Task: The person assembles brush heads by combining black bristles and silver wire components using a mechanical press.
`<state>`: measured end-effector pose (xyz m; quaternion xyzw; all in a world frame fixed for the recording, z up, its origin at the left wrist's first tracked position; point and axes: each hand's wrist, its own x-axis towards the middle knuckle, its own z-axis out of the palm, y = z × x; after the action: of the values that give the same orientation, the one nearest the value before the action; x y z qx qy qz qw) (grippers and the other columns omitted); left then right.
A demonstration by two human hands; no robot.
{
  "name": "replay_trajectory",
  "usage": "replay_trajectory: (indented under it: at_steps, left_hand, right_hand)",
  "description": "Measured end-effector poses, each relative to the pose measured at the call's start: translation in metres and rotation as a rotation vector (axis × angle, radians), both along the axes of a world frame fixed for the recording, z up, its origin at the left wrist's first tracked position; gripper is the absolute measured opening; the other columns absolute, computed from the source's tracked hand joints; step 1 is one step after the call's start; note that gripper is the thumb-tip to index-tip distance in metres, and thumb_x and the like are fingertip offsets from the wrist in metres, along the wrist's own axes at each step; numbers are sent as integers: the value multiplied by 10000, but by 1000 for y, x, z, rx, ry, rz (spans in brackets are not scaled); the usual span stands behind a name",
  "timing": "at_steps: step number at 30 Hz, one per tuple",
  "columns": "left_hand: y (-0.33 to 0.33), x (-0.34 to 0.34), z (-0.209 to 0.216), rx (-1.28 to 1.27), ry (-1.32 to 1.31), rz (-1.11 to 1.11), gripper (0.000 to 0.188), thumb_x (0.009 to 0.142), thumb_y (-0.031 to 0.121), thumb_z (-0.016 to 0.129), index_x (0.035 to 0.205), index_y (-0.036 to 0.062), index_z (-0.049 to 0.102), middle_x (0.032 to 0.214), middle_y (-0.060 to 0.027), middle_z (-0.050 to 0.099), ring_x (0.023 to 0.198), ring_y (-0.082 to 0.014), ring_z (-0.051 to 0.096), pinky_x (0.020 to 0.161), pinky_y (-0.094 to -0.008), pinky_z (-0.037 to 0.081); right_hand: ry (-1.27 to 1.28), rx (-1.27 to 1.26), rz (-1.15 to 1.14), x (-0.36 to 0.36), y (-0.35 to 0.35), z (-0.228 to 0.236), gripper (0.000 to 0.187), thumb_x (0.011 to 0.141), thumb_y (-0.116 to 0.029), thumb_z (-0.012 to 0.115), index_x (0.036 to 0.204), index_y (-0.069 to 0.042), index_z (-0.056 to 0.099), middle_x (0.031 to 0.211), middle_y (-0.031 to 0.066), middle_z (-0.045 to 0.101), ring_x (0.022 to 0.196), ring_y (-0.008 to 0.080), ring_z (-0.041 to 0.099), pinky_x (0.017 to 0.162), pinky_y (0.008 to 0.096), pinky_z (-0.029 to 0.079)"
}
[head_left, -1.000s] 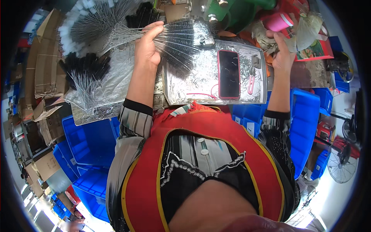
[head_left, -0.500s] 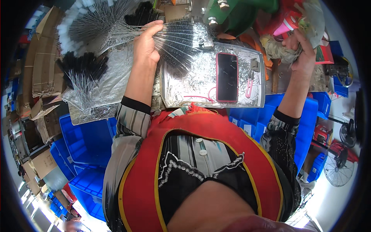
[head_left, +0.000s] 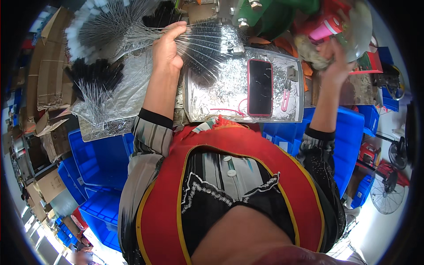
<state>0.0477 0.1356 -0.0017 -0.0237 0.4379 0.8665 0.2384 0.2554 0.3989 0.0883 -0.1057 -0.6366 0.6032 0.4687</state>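
My left hand (head_left: 167, 51) is closed around the bare wire stems of a bunch of thin wire brushes (head_left: 203, 48). Their dark bristled ends fan out to the right over a shallow metal tray (head_left: 229, 106). My right hand (head_left: 333, 59) is at the upper right, smeared by motion, beside a pale crumpled wrapping (head_left: 309, 51) and a pink conical thing (head_left: 324, 30). Whether its fingers grip anything does not show. Above the tray stands a green machine (head_left: 271, 20) with bolts.
On the tray lie a phone (head_left: 259, 88), a pink-handled cutter (head_left: 286, 98) and scattered wire bits. More black-bristled brushes (head_left: 99, 75) and a large wire bundle (head_left: 112, 26) lie at the left. Blue bins (head_left: 99, 159) stand below the bench. A fan (head_left: 388, 190) is at the right.
My right hand has moved a little to the left, and the pink thing and wrapping beside it have shifted left too. My left hand keeps its hold on the brushes, almost still.
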Motion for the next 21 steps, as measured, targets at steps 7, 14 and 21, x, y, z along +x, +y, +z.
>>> replay_trajectory:
  at_steps: [7,14,21]
  left_hand:
    - [-2,-4,3,16,61,-154,184,715,-11,597,897,-9,576,808,-122,613,737,-197,601,688,-295,506]
    - [-2,6,4,31,7,-18,198,644,-60,616,834,-7,602,799,-120,623,724,-200,606,672,-297,505]
    - [2,7,5,4,19,18,204,663,-47,610,862,-14,589,808,-121,618,736,-200,604,687,-297,501]
  right_hand:
    - [-54,-165,37,0,8,-11,188,708,19,528,526,25,480,456,83,420,442,191,449,568,355,454]
    - [-247,-167,-33,-2,-3,25,261,746,-53,521,506,-50,418,475,37,354,479,168,411,586,318,424]
    - [-232,-156,-14,-1,-1,20,243,743,-63,534,522,-39,435,484,40,360,488,174,421,594,320,425]
